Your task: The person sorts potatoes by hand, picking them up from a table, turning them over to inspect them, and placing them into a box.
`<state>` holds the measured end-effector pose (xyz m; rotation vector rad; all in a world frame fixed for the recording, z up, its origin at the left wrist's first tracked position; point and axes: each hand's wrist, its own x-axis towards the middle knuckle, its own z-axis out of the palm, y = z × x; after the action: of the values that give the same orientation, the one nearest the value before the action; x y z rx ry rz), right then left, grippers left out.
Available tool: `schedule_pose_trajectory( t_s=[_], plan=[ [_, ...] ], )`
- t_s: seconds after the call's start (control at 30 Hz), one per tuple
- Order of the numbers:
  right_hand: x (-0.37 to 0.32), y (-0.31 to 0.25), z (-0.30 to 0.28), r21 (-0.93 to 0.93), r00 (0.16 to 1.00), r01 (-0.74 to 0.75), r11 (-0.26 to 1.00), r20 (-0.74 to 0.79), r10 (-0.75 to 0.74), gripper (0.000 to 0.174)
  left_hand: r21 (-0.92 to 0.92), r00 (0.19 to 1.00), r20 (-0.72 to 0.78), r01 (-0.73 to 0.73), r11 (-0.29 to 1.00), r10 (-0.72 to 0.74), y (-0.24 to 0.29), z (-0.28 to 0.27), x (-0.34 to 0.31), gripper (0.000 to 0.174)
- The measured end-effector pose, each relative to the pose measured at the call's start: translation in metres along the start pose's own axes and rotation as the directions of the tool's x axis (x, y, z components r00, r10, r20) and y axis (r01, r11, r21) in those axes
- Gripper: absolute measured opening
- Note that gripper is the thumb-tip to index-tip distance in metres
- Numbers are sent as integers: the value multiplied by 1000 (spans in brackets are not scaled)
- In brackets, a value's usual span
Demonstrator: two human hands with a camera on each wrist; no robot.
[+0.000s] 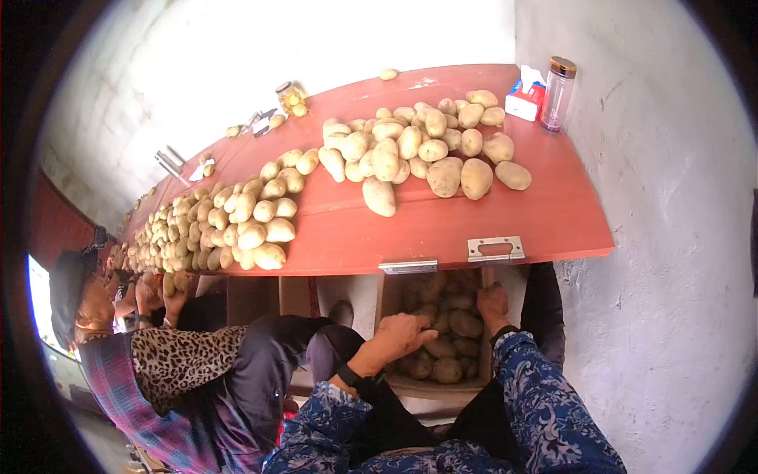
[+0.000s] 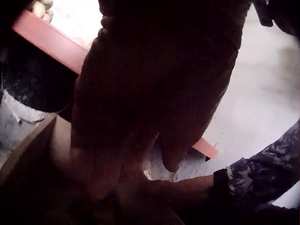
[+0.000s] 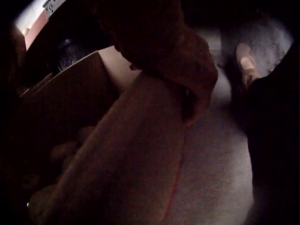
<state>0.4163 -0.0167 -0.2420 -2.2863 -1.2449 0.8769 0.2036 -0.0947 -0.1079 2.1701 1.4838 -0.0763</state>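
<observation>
Below the table edge stands a cardboard box (image 1: 484, 371) with several potatoes (image 1: 464, 323) in it. My left hand (image 1: 400, 338) hovers over the box's left side, fingers reaching toward the potatoes. In the left wrist view that hand (image 2: 159, 89) is very dark, its thumb apart from loosely extended fingers. My right hand (image 1: 493, 304) grips the box's right wall near the far corner. The right wrist view has the same hand (image 3: 180, 65) hooked over the top of the cardboard wall (image 3: 136, 136), fingertips down its outer side.
A red tabletop (image 1: 553, 213) carries a potato heap (image 1: 387, 158) and a longer potato pile (image 1: 229, 221) to the left. Tissues (image 1: 525, 99) and a clear bottle (image 1: 558, 95) stand by the right wall. Another person (image 1: 181, 387) sits close on my left.
</observation>
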Motion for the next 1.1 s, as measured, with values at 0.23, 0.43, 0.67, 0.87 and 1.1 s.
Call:
schedule_pose_trajectory(
  t_s=[0.23,0.43,0.67,0.87,1.1],
  plan=[
    [4,6,7,12,997,-23,1000,-68,24,29,-125,714,-698,-211,970,65,5,-78,21,16],
    [3,10,3,28,998,-16,999,-55,18,31,107,576,-813,12,994,81,-2,-159,59,43],
    [13,26,21,36,987,108,994,-120,-103,28,247,669,-730,67,967,140,-26,-177,117,65],
    [1,19,11,-113,975,163,980,-137,-178,25,503,691,-694,264,823,202,-45,-178,153,53],
    [-4,7,0,-22,996,60,998,-60,-61,24,215,497,-845,-17,976,195,-47,-184,131,28]
  ],
)
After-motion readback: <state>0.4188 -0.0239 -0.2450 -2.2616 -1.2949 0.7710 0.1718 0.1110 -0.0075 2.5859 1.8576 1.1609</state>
